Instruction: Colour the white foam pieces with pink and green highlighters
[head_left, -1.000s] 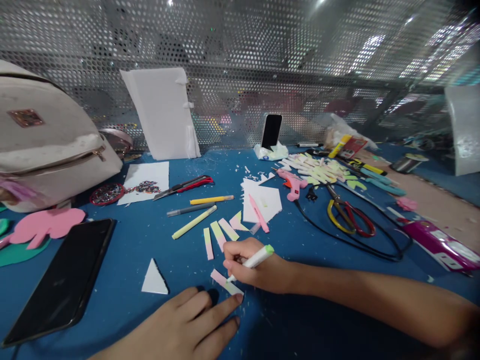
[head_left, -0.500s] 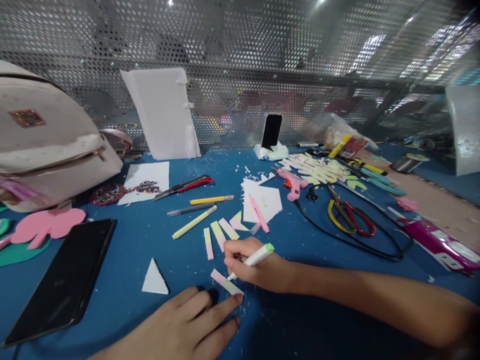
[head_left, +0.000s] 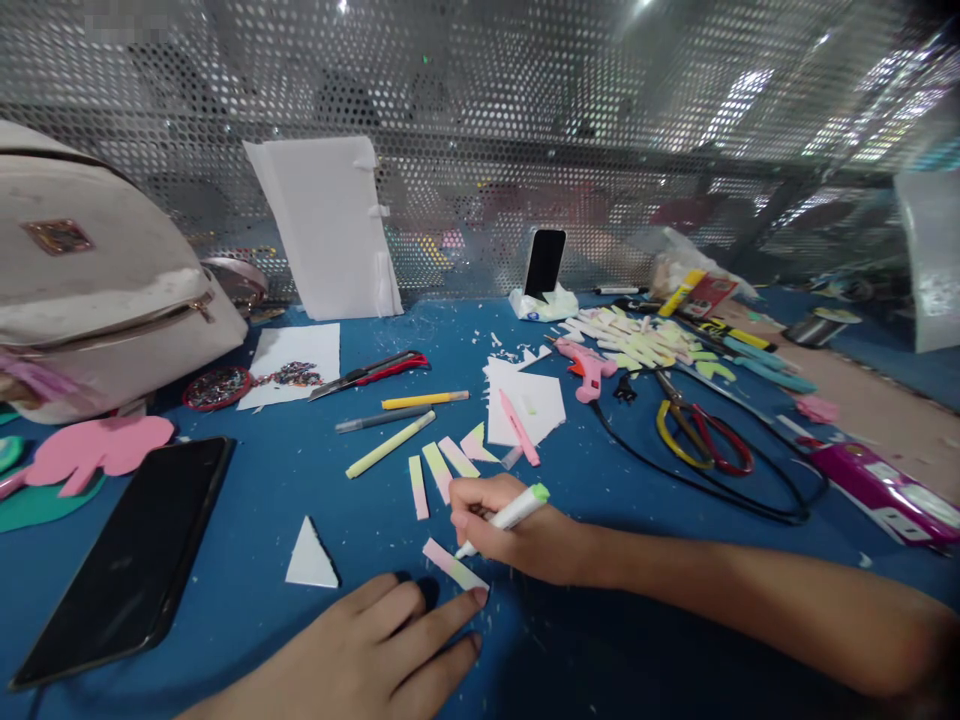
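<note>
Head view: I've got right hand (head_left: 536,545) pinching a marker (head_left: 517,508), left hand (head_left: 375,640) spread, one fingertip pinning the strip (head_left: 453,567), which might skid if pushed.

Your view is dim and greyish, with bright glare through the perforated panel (head_left: 480,100) at far right, a dark shadow along your right forearm (head_left: 697,570), and stretched, blurry right edges.

The place seemed to be a craft workspace, set before a perforated metal panel (head_left: 465,120). Its blue counter (head_left: 255,490) carried a pink glue gun (head_left: 591,374), scissors (head_left: 677,402), a red-and-grey cutter (head_left: 386,369), markers (head_left: 390,445) and a heap of pale cut strips (head_left: 630,338).
</note>
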